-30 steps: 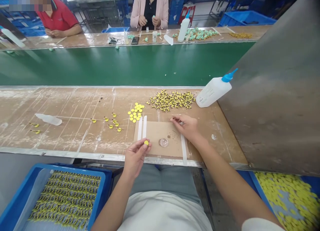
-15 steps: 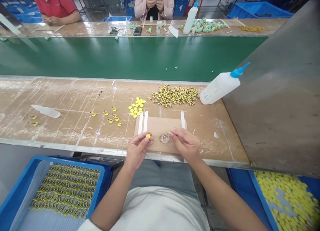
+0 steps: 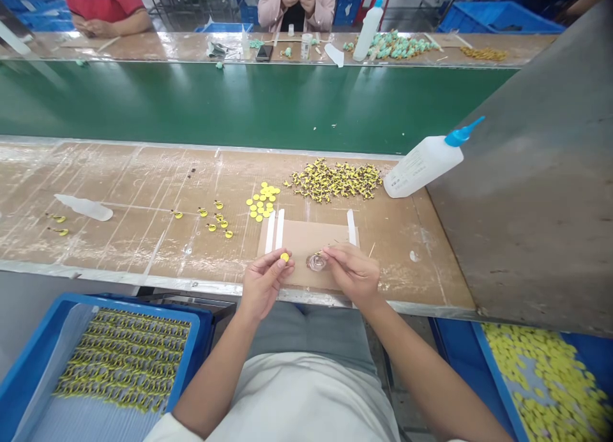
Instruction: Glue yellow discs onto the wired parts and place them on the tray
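Note:
My left hand (image 3: 262, 281) pinches a small yellow disc (image 3: 284, 257) between thumb and fingers above the cardboard pad (image 3: 306, 237). My right hand (image 3: 350, 273) is closed on a tiny yellow piece and holds it at a small round clear dish (image 3: 315, 262) on the pad. Loose yellow discs (image 3: 261, 202) lie just beyond the pad. A heap of small yellow and black pieces (image 3: 335, 180) lies further back. A few finished pieces (image 3: 218, 221) are scattered to the left.
A white glue bottle with a blue nozzle (image 3: 424, 162) leans on a grey metal panel (image 3: 541, 174). A small clear bottle (image 3: 83, 207) lies at left. Blue trays (image 3: 29, 359) (image 3: 507, 391) flank my lap. Beyond the green conveyor belt (image 3: 239, 103), two people work.
My right hand came back from the far side of the pad to the clear dish with a small piece. My left hand kept the yellow disc in place.

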Demonstrator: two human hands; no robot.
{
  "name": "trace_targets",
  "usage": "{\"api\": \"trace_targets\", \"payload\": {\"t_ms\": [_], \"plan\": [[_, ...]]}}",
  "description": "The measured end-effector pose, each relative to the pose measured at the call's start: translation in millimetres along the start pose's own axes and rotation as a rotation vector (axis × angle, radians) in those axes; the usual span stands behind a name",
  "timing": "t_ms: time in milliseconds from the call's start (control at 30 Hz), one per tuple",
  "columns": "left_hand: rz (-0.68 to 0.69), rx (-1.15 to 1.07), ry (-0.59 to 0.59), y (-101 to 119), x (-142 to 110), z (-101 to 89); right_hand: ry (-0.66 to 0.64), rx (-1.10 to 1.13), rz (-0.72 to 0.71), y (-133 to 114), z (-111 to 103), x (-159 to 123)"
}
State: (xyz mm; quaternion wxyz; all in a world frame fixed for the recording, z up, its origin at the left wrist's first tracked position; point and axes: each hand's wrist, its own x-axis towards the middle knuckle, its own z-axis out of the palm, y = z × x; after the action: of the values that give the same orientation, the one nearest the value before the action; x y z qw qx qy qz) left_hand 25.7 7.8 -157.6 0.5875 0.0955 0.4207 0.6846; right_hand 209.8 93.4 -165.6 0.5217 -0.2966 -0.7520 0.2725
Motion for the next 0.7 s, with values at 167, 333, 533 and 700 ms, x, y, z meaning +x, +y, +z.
{"api": "trace_targets", "payload": {"t_ms": [167,333,533,700], "plan": [[0.004,-0.003,-0.01,0.0,-0.4,-0.9,-0.015,-0.006,-0.008,-1.4,0.5,1.5],[0.004,-0.004,-0.022,-0.6,0.3,-2.1,-0.022,-0.018,-0.014,-2.6,0.4,1.2],[-0.002,-0.002,-0.034,-0.8,1.2,-3.5,0.021,-0.044,-0.043,-3.4,-3.7,2.6],[-0.004,-0.002,-0.027,-1.2,1.0,-4.1,-0.053,-0.077,-0.043,-0.3,-4.9,1.5]]}}
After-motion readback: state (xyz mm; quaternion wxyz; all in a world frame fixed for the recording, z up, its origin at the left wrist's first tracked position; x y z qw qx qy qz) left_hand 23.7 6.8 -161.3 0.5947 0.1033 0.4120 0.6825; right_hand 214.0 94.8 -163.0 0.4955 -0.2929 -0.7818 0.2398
